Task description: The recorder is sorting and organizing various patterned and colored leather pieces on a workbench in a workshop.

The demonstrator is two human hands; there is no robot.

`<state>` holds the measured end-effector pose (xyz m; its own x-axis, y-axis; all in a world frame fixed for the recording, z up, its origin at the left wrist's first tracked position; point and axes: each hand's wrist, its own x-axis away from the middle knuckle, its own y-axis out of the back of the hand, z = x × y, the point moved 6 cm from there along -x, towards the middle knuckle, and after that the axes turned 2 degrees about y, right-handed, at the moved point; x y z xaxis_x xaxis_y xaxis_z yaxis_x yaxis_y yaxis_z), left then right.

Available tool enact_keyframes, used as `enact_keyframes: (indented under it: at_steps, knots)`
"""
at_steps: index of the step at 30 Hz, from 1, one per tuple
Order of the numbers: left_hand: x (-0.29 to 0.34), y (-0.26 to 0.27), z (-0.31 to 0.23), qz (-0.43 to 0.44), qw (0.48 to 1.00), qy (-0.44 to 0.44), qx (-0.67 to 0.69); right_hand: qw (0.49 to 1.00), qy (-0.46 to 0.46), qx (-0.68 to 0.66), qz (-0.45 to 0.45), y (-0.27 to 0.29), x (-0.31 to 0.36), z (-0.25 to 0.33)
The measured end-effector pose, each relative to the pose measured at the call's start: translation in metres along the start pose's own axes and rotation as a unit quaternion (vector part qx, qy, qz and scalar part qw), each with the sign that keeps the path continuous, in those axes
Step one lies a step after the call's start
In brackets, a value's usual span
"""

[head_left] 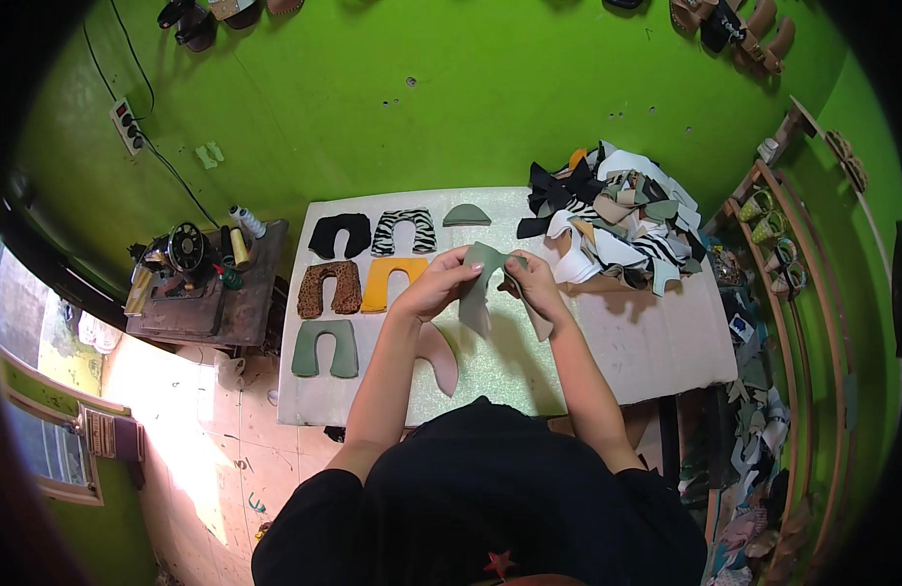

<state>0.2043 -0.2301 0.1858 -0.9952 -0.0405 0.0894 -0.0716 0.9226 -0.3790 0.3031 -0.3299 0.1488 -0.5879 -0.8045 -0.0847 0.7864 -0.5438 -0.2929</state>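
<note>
In front of me, above the table, both hands are closed on a limp green scrap [482,283], leather or fabric, with a paler back. My left hand [445,285] pinches its upper left edge, and my right hand [535,287] grips the right side, where a strip hangs down. Left of my hands lie flat U-shaped pieces: black [324,237], zebra-striped [404,216], leopard-spotted [314,293], yellow [377,285] and green [326,329]. A pale pink curved piece [441,371] is partly hidden by my left forearm. Beyond my hands rests a green half-moon piece [466,215].
A heap of mixed scraps [617,220] covers the far right of the white table [656,342]. To the left stands a sewing machine [185,249] with thread cones [246,223]. Shelves of sandals [768,227] line the right wall; more scraps [754,420] lie below.
</note>
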Motion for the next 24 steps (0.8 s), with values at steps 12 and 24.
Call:
enact_keyframes:
  at_steps: [12, 24]
  knots:
    - [0.001, 0.033, -0.002, -0.134, 0.987, 0.005, -0.084, 0.992, -0.028, 0.072, -0.098, 0.007, 0.0, -0.014]
    - [-0.002, 0.02, -0.006, -0.113, 0.984, -0.085, 0.111, 0.977, 0.117, 0.102, -0.149, -0.008, 0.003, 0.001]
